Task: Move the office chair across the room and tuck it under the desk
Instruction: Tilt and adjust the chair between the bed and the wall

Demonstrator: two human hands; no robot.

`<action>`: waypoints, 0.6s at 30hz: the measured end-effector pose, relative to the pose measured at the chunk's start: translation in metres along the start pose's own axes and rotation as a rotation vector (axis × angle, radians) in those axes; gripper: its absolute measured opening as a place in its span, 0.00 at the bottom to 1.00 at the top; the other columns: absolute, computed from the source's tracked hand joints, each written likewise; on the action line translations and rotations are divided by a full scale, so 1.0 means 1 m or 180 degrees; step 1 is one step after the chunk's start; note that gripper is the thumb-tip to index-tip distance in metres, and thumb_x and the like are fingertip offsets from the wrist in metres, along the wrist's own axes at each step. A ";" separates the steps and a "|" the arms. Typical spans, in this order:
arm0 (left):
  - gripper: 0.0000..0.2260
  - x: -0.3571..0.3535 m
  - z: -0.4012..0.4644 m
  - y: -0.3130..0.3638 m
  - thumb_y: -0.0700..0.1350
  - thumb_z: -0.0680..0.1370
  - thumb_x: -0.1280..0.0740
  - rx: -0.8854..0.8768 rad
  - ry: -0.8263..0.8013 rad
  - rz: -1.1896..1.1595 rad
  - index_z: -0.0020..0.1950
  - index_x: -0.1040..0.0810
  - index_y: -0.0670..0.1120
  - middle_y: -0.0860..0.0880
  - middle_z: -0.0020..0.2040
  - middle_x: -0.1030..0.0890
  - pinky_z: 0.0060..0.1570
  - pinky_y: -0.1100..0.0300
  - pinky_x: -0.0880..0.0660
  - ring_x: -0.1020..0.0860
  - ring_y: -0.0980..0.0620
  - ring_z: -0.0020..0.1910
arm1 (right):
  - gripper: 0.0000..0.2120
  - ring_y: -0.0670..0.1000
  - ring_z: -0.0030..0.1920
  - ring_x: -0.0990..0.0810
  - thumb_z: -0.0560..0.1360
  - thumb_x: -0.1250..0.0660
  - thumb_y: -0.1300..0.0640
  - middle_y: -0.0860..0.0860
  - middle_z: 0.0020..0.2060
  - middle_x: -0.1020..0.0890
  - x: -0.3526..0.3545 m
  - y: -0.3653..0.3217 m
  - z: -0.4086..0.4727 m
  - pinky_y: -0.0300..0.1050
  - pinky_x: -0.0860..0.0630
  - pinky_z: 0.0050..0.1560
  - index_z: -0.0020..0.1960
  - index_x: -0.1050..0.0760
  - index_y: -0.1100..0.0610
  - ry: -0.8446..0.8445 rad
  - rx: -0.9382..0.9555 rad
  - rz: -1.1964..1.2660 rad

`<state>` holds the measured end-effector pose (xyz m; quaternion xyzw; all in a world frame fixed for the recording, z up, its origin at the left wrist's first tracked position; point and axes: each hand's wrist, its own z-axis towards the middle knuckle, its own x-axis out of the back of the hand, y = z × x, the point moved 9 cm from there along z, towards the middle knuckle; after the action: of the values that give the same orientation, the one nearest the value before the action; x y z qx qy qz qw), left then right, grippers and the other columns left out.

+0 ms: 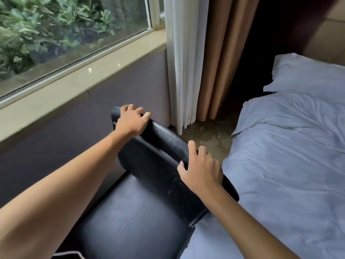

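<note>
Both hands — left hand [130, 120], right hand [200, 170] — gripping office chair [158, 165] backrest, beside bed [289, 146]

Thing: black leather-look office chair [149, 193]
Seat: glossy padded cushion, lower centre of frame
Backrest: upright, top edge running diagonally from centre toward lower right
Surface: scuffed, faint pale specks on backrest

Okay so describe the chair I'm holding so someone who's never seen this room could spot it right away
Start at the big window with greenery outside. Below its sill, squeezed between that wall and the bed with pale blue sheets, stands the office chair. It is the only black, shiny, leather-like thing here, and the left hand and right hand both grip the top edge of its backrest.
</note>
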<state>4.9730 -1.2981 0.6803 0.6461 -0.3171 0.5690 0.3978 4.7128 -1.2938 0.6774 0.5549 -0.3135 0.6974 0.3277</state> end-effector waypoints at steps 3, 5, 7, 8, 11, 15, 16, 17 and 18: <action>0.08 0.010 -0.037 -0.010 0.41 0.80 0.45 -0.0168 0.0272 0.0238 0.52 0.27 0.42 0.44 0.47 0.24 0.65 0.50 0.41 0.30 0.39 0.53 | 0.29 0.54 0.31 0.28 0.71 0.33 0.42 0.57 0.41 0.24 0.003 -0.017 -0.022 0.45 0.37 0.28 0.66 0.35 0.56 -0.0062 0.0101 -0.0002; 0.08 0.012 -0.059 -0.020 0.40 0.80 0.45 0.0013 0.0250 0.0174 0.53 0.27 0.42 0.42 0.49 0.23 0.67 0.50 0.42 0.31 0.40 0.53 | 0.30 0.55 0.34 0.27 0.73 0.36 0.42 0.57 0.44 0.24 0.005 -0.027 -0.038 0.46 0.36 0.30 0.68 0.38 0.56 -0.0160 0.0194 0.0020; 0.08 0.011 -0.076 -0.031 0.41 0.80 0.46 0.0229 0.0236 0.0033 0.53 0.28 0.43 0.42 0.50 0.24 0.68 0.49 0.42 0.31 0.39 0.55 | 0.30 0.55 0.36 0.26 0.73 0.37 0.42 0.56 0.46 0.24 0.006 -0.032 -0.050 0.46 0.36 0.32 0.69 0.40 0.55 -0.0214 0.0266 0.0016; 0.07 0.010 -0.087 -0.038 0.41 0.81 0.46 0.0297 0.0293 -0.0086 0.52 0.29 0.44 0.43 0.50 0.24 0.68 0.49 0.41 0.32 0.39 0.56 | 0.31 0.55 0.37 0.26 0.73 0.37 0.41 0.56 0.47 0.24 0.008 -0.038 -0.057 0.46 0.37 0.32 0.70 0.41 0.55 -0.0203 0.0327 -0.0018; 0.07 0.011 -0.117 -0.059 0.44 0.81 0.50 0.0563 0.0252 -0.0450 0.47 0.34 0.48 0.46 0.48 0.27 0.66 0.44 0.37 0.34 0.40 0.58 | 0.32 0.54 0.37 0.27 0.74 0.37 0.41 0.56 0.48 0.25 0.011 -0.051 -0.074 0.46 0.37 0.33 0.70 0.42 0.54 -0.0174 0.0470 -0.0061; 0.08 0.009 -0.177 -0.090 0.44 0.81 0.50 0.0885 0.0363 -0.0572 0.46 0.33 0.47 0.45 0.48 0.26 0.67 0.42 0.39 0.34 0.40 0.58 | 0.32 0.53 0.38 0.30 0.75 0.37 0.41 0.56 0.50 0.26 0.015 -0.073 -0.108 0.47 0.35 0.35 0.72 0.46 0.54 -0.0182 0.0733 -0.0134; 0.09 0.009 -0.194 -0.098 0.45 0.81 0.50 0.0958 0.0338 -0.0564 0.48 0.31 0.47 0.45 0.49 0.26 0.67 0.43 0.39 0.34 0.39 0.59 | 0.32 0.53 0.38 0.32 0.76 0.37 0.41 0.55 0.50 0.26 0.017 -0.079 -0.117 0.47 0.36 0.36 0.72 0.46 0.53 -0.0185 0.0810 -0.0149; 0.11 0.006 -0.209 -0.106 0.46 0.81 0.50 0.1053 0.0200 -0.0480 0.50 0.29 0.46 0.44 0.51 0.25 0.68 0.44 0.39 0.34 0.38 0.61 | 0.31 0.53 0.39 0.33 0.77 0.37 0.41 0.55 0.50 0.26 0.018 -0.086 -0.124 0.47 0.36 0.36 0.71 0.47 0.53 -0.0229 0.0900 -0.0148; 0.14 0.004 -0.224 -0.116 0.47 0.80 0.51 0.1171 0.0119 -0.0480 0.52 0.27 0.46 0.43 0.54 0.24 0.68 0.45 0.40 0.35 0.38 0.63 | 0.31 0.53 0.39 0.34 0.77 0.37 0.41 0.55 0.50 0.26 0.020 -0.093 -0.130 0.47 0.36 0.37 0.71 0.47 0.53 -0.0260 0.0993 -0.0137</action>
<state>4.9658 -1.0458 0.6749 0.7191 -0.1511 0.5978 0.3203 4.7106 -1.1326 0.6792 0.6335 -0.2026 0.7073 0.2394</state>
